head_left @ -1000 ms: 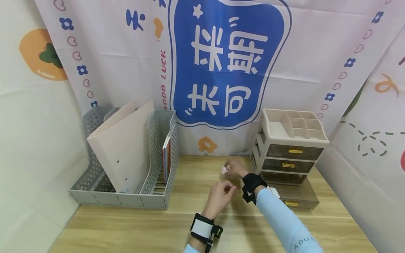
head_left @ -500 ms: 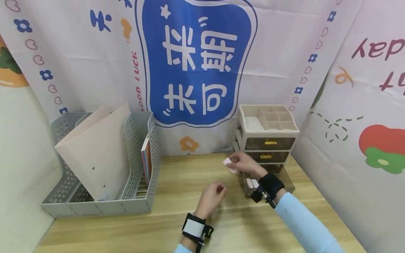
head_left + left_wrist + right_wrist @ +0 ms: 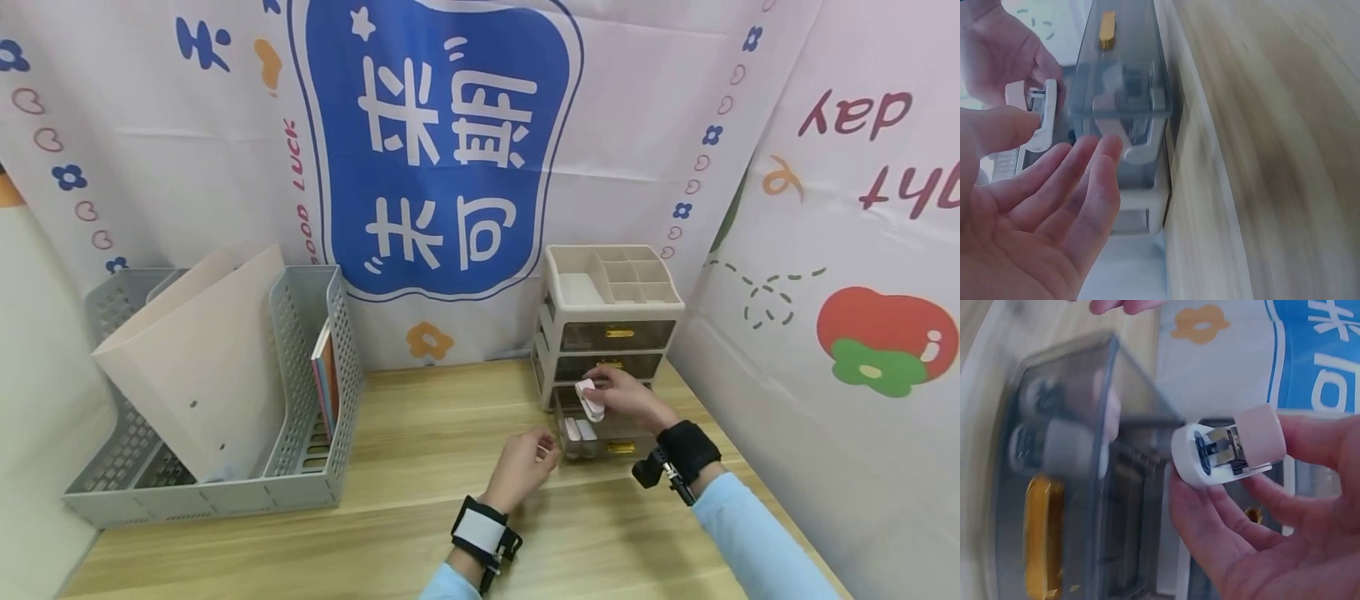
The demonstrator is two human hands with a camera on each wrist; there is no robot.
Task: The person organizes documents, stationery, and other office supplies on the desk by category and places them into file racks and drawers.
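My right hand (image 3: pixel 633 400) pinches a small pink-and-white stapler (image 3: pixel 589 401) above the pulled-out bottom drawer (image 3: pixel 637 427) of the desktop organiser. Seen from the right wrist, the stapler (image 3: pixel 1229 447) shows its metal inner part, with the thumb on one side and fingers on the other. Inside the drawer's left end lies another pink-and-white stapler (image 3: pixel 579 430), blurred through the smoky plastic. My left hand (image 3: pixel 522 468) hovers by the drawer's left front corner, its fingers (image 3: pixel 1094 206) loosely bent and holding nothing.
The beige organiser (image 3: pixel 615 313) has two upper drawers pushed in and a compartmented top. At the left, a grey file rack (image 3: pixel 202 500) holds a large pale folder (image 3: pixel 198 367) and thin books (image 3: pixel 327 383). Wooden tabletop (image 3: pixel 420 433) lies between them.
My right hand has lifted the stapler from the tabletop and carried it right, over the drawer. The left hand has come nearer the drawer. The head view has turned right.
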